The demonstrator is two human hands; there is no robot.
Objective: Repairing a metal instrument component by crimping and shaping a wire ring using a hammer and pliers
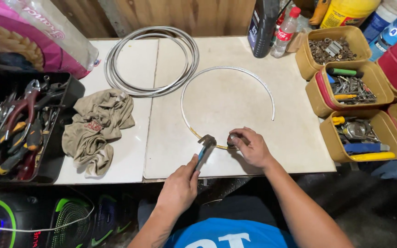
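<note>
Near the front edge of the white desk (235, 160), a curved white strip (229, 70) arcs in an open loop. Right hand (251, 148) pinches a small dark piece (231, 139) against its near end. Left hand (179, 187) grips a hammer (204, 148), its head beside that piece. Coiled cable (151, 59) and a crumpled rag (96, 126) lie farther left.

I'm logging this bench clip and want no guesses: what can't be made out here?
Head view only:
- Small dark part under the right hand: its fingers cover it.
- Plier tips in the left hand: too small to tell if they grip the curved strip.
- Bin of small hardware: too small.
- Bottles: cut off by the top edge.
</note>
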